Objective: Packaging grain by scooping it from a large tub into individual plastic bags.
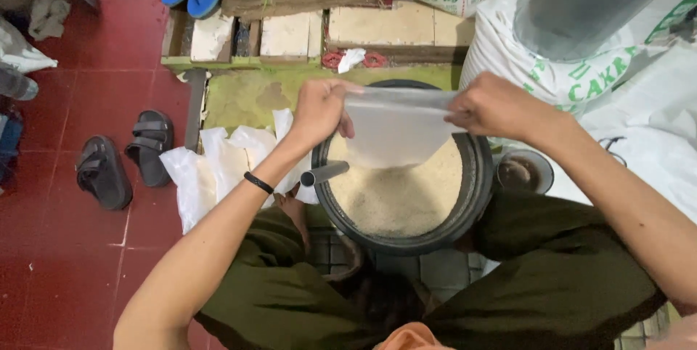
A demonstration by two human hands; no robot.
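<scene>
Presently, one entry, seated position, view from above.

Left hand (319,112): fingers pinched on the left top corner of a clear plastic bag (392,132), above the far-left rim of the basin.
Right hand (494,109): fingers closed on the right top corner of the same bag, over the far-right rim. Between them the two hands pull the mouth of the bag taut.

Clear plastic bag: hangs over the far half of the black basin (475,197), lower edge at or just above the grain; whether it touches cannot be told. It looks flat and empty, so filling appears not yet begun.

Black basin: round, held between the knees, filled with pale rice (396,201) nearly to the rim. A grey scoop handle (324,173) lies across its left rim, not in either hand.

Spare plastic bags (218,165): loose white heap on the floor, just beside the basin's left side.

Surroundings: a small dark bowl (524,172) at the basin's right; white printed sacks (573,74) beyond it; black sandals (120,161) on the red tile floor (65,248), well to the left. No filled bag can be seen.
</scene>
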